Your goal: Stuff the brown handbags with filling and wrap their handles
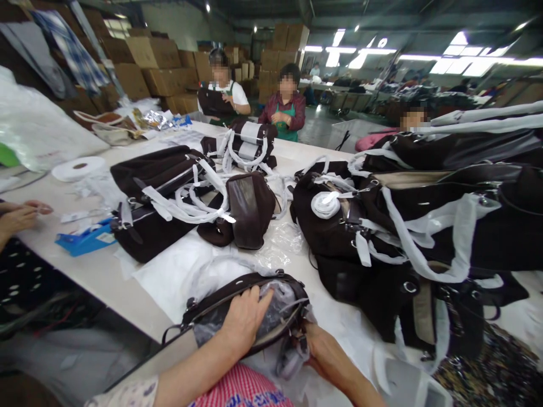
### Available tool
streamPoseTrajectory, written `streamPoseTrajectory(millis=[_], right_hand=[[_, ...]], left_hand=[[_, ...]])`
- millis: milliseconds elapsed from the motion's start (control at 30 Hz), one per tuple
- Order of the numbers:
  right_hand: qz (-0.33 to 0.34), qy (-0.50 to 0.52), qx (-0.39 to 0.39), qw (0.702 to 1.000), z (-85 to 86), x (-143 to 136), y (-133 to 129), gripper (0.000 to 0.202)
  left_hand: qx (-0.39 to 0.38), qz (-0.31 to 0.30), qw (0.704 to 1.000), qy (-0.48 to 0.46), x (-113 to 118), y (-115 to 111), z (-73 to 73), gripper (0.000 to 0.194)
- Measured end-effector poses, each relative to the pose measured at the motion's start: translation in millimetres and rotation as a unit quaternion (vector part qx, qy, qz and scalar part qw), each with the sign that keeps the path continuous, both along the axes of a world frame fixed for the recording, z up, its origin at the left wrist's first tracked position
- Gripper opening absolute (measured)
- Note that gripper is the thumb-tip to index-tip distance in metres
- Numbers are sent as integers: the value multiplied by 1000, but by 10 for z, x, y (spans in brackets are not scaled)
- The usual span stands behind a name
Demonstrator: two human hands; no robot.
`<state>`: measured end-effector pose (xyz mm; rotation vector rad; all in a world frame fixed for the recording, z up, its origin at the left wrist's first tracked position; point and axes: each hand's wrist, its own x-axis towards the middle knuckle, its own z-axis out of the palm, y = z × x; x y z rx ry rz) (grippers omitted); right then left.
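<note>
A dark brown handbag lies open in front of me at the table's near edge, its zip opening facing up. Clear plastic film bulges out of the opening. My left hand reaches into it, fingers bent down and thumb out, closed on the film; its fingertips are partly hidden. At the bag's right end, my right hand is wrapped round the side by a metal fitting, with its fingers mostly behind the bag. A plastic-wrapped strap piece hangs beside that hand.
Finished-looking brown bags with white-wrapped handles are heaped on the right. More bags stand further back on the table. A white tape roll and blue box lie left, near another person's hands. Co-workers stand across the table.
</note>
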<state>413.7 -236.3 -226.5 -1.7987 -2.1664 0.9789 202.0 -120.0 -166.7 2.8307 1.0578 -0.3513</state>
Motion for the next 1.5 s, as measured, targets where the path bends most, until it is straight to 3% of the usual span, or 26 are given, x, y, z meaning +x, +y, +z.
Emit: streamPoseTrajectory(millis=[100, 200, 333, 400, 467, 567, 667, 800, 967, 1133, 1300, 1433, 1500], right_hand=[[1, 38, -14, 999, 153, 100, -70, 19], [-41, 188, -40, 981, 442, 203, -138, 18], [-194, 397, -181, 878, 790, 139, -120, 42], [-261, 417, -209, 845, 877, 39, -86, 49], [-314, 387, -218, 839, 934, -73, -54, 62], [-366, 388, -218, 817, 1027, -237, -17, 89], [-399, 425, -212, 785, 1110, -360, 16, 96], [-419, 385, -200, 798, 1110, -381, 56, 90], [-392, 368, -230, 811, 1148, -252, 42, 64], [-299, 427, -216, 826, 1195, -195, -14, 83], [-203, 315, -113, 920, 1144, -198, -60, 69], [-83, 246, -70, 963, 1177, -134, -14, 77], [-53, 187, -37, 980, 1183, -108, 85, 66]], left_hand=[[23, 5, 1000, -3, 22, -7, -27, 74], [36, 7, 999, -14, 56, -11, -55, 62], [31, 6, 999, -21, 85, -24, -54, 57], [26, 8, 1000, -11, 89, -34, -37, 58], [23, 11, 1000, -1, 87, -45, -23, 58], [16, 18, 1000, -14, 76, -57, -23, 54], [-11, 33, 998, -55, 61, -58, -33, 46], [-49, 43, 996, -65, 41, -44, -20, 45], [-56, 34, 996, -56, 10, -23, 1, 49], [-87, 32, 994, -64, -36, 6, 8, 48], [-110, 32, 991, -73, -69, 30, 50, 54], [-159, 36, 982, -94, -112, 65, 115, 56], [-190, 31, 975, -110, -165, 94, 156, 57]])
